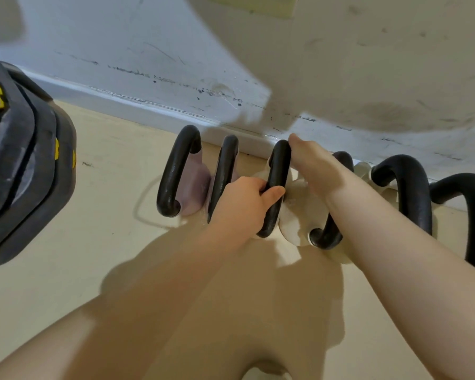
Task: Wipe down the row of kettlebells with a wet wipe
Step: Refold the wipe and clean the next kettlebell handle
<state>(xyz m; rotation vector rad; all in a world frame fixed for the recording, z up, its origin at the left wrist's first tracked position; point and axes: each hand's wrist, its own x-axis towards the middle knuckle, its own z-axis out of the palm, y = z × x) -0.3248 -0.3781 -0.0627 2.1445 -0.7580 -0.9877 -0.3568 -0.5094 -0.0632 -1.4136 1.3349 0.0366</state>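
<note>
A row of kettlebells with black handles stands on the floor against the wall. The leftmost kettlebell (194,185) has a pale purple body, and a second black handle (223,171) stands beside it. My left hand (244,200) is wrapped around the handle (279,165) of the third kettlebell, whose body (296,219) is cream. My right hand (316,167) lies palm down on that body between the third and fourth handle (327,237). A bit of white wet wipe (299,185) shows under its palm. Two larger handles (412,187) follow at the right.
A stack of black weight plates (25,165) with yellow marks sits at the left edge. A scuffed white wall (148,50) and baseboard (137,105) run close behind the kettlebells. Beige floor (93,242) lies in front, with my knees at the bottom.
</note>
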